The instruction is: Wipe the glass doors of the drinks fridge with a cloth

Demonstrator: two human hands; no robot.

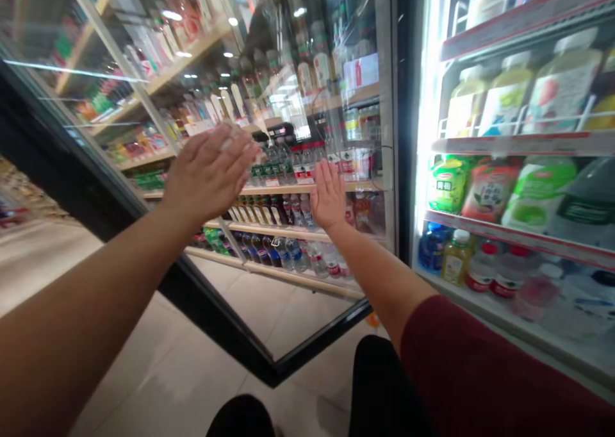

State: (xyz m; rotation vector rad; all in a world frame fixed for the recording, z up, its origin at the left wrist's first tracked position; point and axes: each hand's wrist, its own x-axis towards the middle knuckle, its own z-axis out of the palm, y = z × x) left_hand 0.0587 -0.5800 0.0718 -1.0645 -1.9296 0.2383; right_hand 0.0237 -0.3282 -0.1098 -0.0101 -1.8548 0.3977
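Note:
In front of me a glass cooler door [307, 277] with a black frame stands swung open. My left hand [206, 174] is laid over a crumpled whitish cloth or tissue, pressing it to the pane; bits of the wad [231, 136] show between and beyond the fingers, the rest is covered by the hand. Lower and to the right, my right hand [329, 197] lies flat on the same glass, fingers stretched and together, with nothing seen in it.
To the right is the lit cooler [514, 145], its shelves lined with bottles and drink pouches. Through the glass, wooden store shelves [288, 232] with rows of bottles appear. Below are the tiled floor [144, 360] and my dark-clothed knees [384, 386].

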